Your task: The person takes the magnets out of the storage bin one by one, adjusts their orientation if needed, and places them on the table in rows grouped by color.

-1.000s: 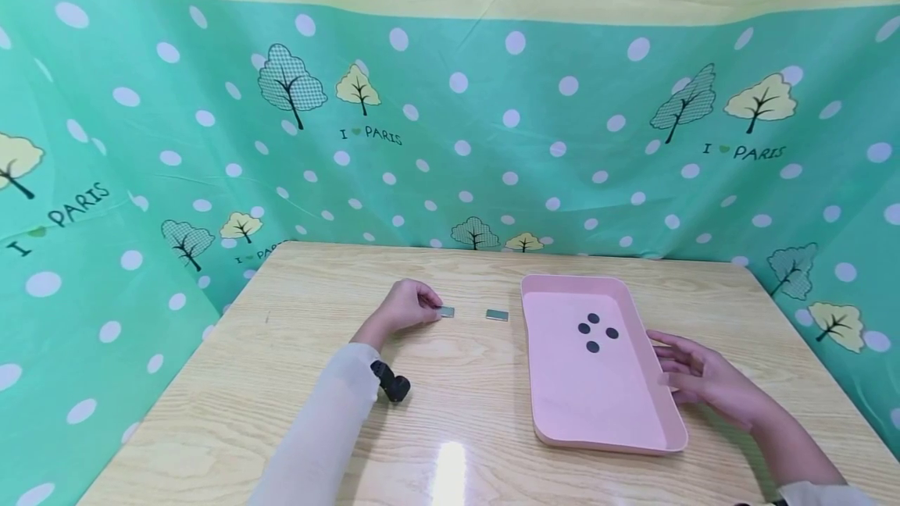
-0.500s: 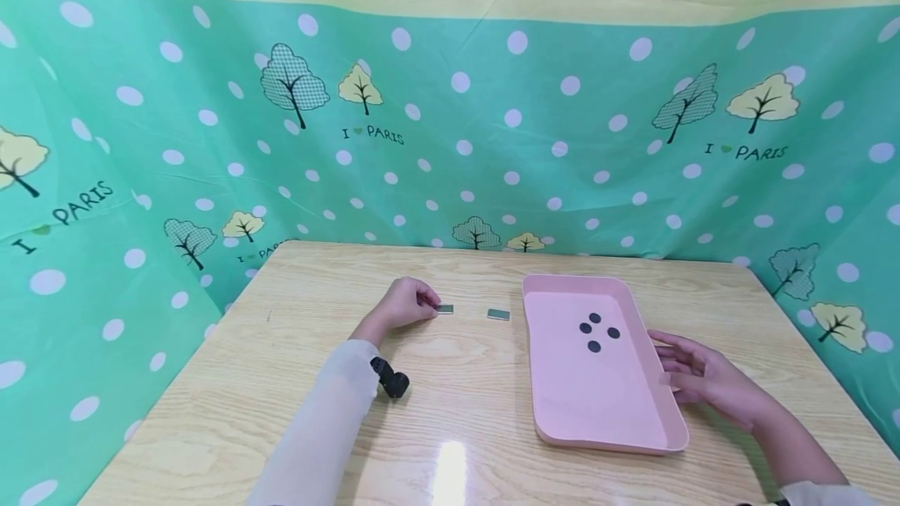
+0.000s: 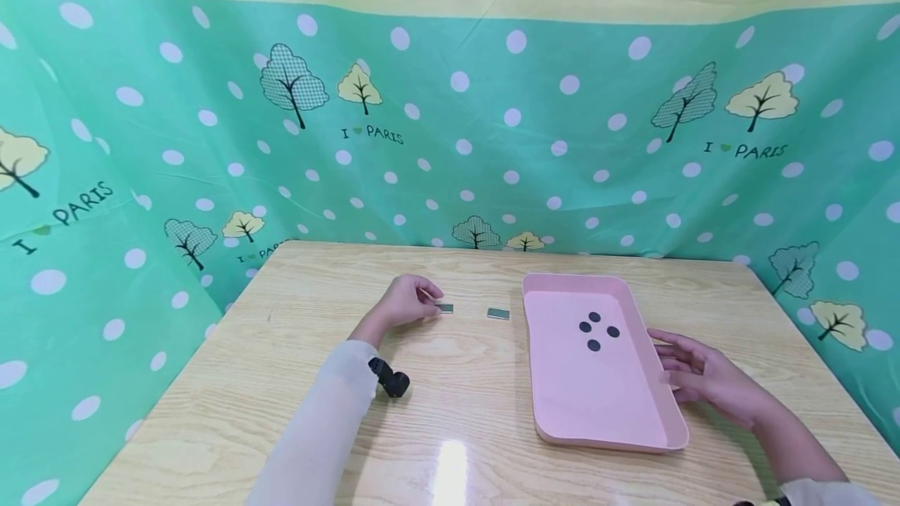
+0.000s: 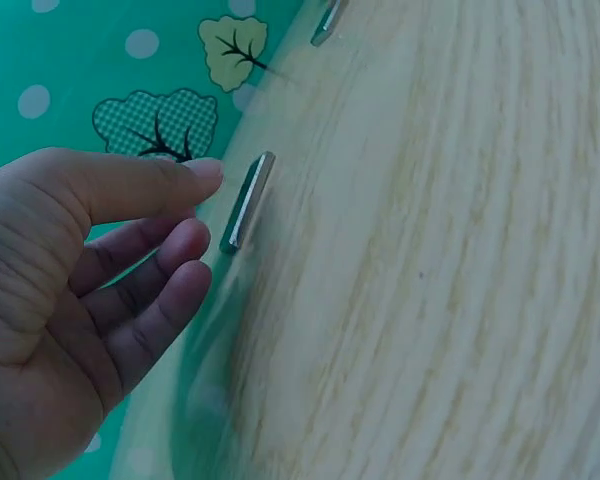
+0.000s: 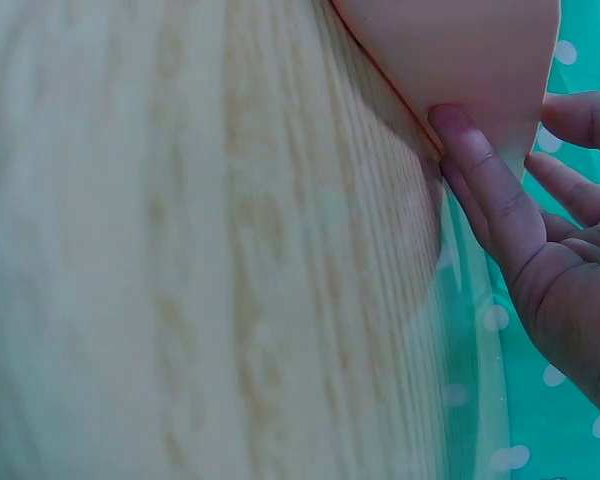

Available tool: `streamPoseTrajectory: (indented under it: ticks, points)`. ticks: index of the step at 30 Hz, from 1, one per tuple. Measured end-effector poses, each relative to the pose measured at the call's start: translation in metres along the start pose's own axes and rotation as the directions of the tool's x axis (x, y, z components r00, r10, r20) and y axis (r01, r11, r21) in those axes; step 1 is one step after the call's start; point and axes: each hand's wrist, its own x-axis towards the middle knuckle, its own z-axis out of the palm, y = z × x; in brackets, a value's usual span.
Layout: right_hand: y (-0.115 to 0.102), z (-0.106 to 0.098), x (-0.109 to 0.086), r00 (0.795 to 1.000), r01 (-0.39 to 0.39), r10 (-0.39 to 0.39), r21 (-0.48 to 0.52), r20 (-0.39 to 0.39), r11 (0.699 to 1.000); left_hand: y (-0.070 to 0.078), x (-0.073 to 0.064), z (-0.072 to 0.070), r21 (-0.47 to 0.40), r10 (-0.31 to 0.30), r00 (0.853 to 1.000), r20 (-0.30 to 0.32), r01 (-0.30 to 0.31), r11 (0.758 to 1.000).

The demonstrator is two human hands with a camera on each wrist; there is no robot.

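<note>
My left hand [image 3: 410, 301] is over the table, its thumb and fingertips beside a small flat rectangular metal piece [image 3: 446, 308]. In the left wrist view a narrow gap shows between the thumb and this piece [image 4: 247, 205], which lies on the wood, and the fingers are loosely bent. A second, similar metal piece [image 3: 498, 314] lies a little to the right. Farther right is a shallow pink tray [image 3: 598, 404]; several small black discs [image 3: 594, 346] lie in it. My right hand [image 3: 713, 381] rests against the tray's right wall, fingers spread, one fingertip touching its outer side [image 5: 470, 60].
A wooden table [image 3: 232, 397] carries everything. Behind and beside it hangs a green dotted curtain [image 3: 436, 139] with printed trees. A black wrist camera [image 3: 394, 383] sits on the left sleeve.
The left thumb and fingers have parted slightly at the metal piece. My right hand, the tray and the discs stay put.
</note>
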Motion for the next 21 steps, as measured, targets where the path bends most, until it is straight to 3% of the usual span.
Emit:
streamPoseTrajectory:
  ticks: [8, 15, 21]
  points:
    - [-0.002, 0.001, -0.001, 1.000, -0.001, 0.001, 0.001, -0.001, 1.000, 0.016, 0.000, 0.003, -0.054, -0.014, 0.999, 0.034, 0.015, 0.998]
    - [-0.004, 0.001, -0.001, 1.000, -0.023, 0.023, -0.004, -0.009, 1.000, 0.027, 0.005, 0.010, -0.053, 0.063, 0.996, 0.062, -0.060, 0.997]
    - [-0.002, 0.001, 0.000, 1.000, -0.013, 0.013, -0.009, -0.007, 1.000, 0.043, 0.006, 0.017, -0.098, 0.112, 0.984, 0.136, -0.099, 0.990]
